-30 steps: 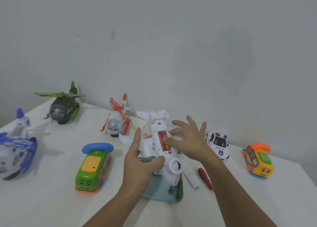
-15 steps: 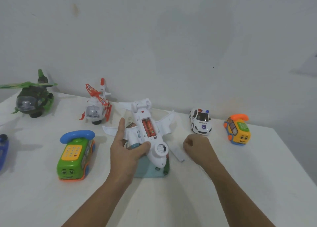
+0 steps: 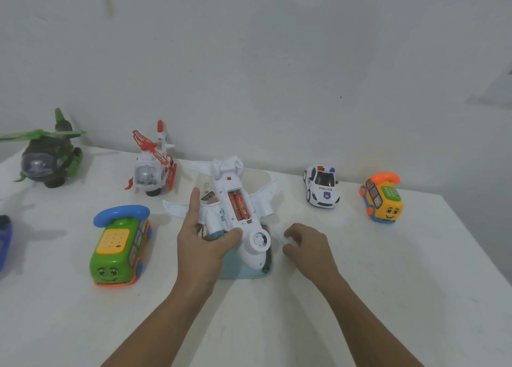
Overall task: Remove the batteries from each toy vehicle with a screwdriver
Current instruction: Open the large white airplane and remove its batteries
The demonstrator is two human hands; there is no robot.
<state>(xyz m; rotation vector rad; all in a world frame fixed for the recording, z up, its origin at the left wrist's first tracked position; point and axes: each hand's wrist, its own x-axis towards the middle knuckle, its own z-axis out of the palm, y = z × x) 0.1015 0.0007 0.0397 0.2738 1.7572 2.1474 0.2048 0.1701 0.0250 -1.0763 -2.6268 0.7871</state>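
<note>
Left hand (image 3: 205, 239), centre frame, grips white toy plane (image 3: 249, 244): thumb up along the left side of the fuselage, fingers wrapped round the body near the nose. Plane is belly-up, nose toward the camera, tail toward the wall, wings spread left and right. Battery bay on the belly is uncovered, with two red batteries (image 3: 239, 207) seated side by side inside it. The nose end sits over a teal tray (image 3: 243, 272) on the white table (image 3: 388, 283); something dark green at the tray's right edge, can't make it out. A clear tub (image 3: 261, 176) is behind the plane, contents unclear. Right hand (image 3: 307, 244), just right of the plane's nose, is knuckles-up low over the table with fingers curled inward, fingertips at a small blurred white piece (image 3: 278, 235); can't tell if it's pinching that or holding anything else underneath. Other toys: green helicopter (image 3: 50, 158) at far left, red-and-white helicopter (image 3: 152, 170) to its right, both near the wall. Green phone bus (image 3: 119, 247) with blue handset is left of the left hand, well apart from it. Police car (image 3: 321, 186) and orange-yellow phone car (image 3: 383, 197) are right of centre. A blue toy (image 3: 4, 239) is cut off at the left edge.
</note>
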